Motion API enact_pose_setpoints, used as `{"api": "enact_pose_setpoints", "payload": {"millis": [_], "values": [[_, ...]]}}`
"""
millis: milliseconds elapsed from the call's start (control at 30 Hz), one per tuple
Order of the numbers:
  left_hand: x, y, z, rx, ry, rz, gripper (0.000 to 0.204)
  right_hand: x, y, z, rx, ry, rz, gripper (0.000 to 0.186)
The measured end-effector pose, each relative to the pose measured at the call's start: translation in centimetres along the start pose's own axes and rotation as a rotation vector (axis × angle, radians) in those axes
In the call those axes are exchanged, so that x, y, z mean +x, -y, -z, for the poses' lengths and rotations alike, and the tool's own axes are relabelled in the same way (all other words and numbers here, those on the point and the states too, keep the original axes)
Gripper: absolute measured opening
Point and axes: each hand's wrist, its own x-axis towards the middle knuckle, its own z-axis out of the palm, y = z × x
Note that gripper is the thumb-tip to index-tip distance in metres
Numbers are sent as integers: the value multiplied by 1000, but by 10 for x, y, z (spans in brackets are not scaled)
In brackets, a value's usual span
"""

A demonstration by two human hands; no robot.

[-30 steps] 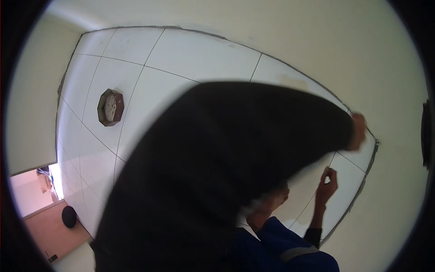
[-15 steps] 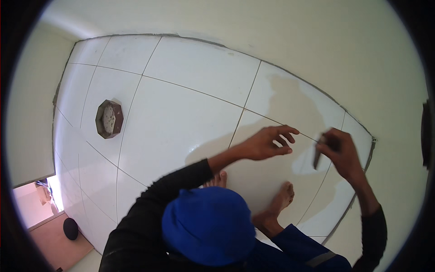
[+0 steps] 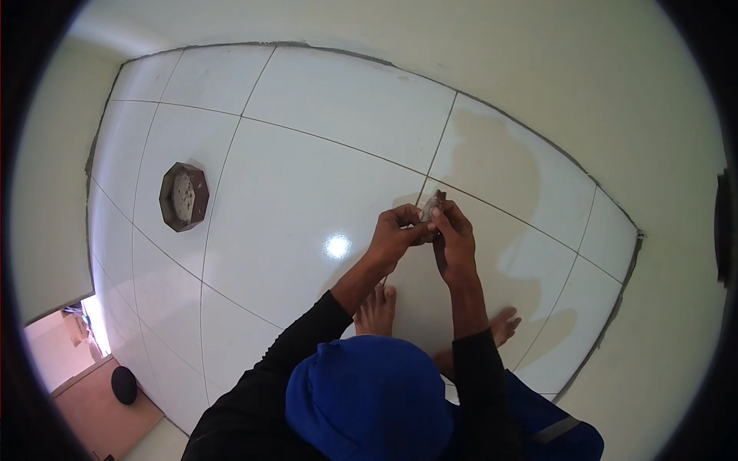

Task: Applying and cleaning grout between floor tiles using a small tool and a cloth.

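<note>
My right hand [image 3: 455,238] grips a small, flat greyish piece with a dark brown end [image 3: 433,206]. Its exact kind cannot be made out. My left hand [image 3: 397,237] meets it from the left, the fingertips pinched together at the piece's near-left edge. Both hands are close together above the white tiled floor [image 3: 307,192], a little beyond my bare feet [image 3: 376,309]. Much of the piece is covered by fingers. Far to the left, an octagonal brown pan [image 3: 201,194] with whitish-grey residue inside rests on the tiles.
Pale walls [image 3: 530,61] enclose the floor, with a rough grey strip along their base. At lower left, a dark oval object [image 3: 124,385] lies on a brownish surface beside an opening. A dark object [image 3: 723,230] is on the right wall. A blue cap [image 3: 373,396] fills the lower middle.
My right hand has moved left with the piece, and my left hand has come in to meet it. My left fingers, apart before, are now closed at the piece.
</note>
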Motion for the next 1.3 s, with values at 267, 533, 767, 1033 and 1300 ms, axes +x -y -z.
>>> {"api": "enact_pose_setpoints", "payload": {"millis": [267,533,767,1033,1300], "values": [[45,-75,135,1131,-726,-725,54,92,8,-10,-1327,-105,590,26],[42,-98,296,1563,-1239,-444,63,79,-62,-8,-1821,-22,794,57],[45,-99,284,1556,-1246,-429,56,125,-29,-31,-1860,124,707,80],[56,-99,275,1506,-1230,-476,55,145,-3,-39,-1832,116,758,80],[53,-103,275,1540,-1249,-493,53,125,-1,-37,-1851,136,706,79]]}}
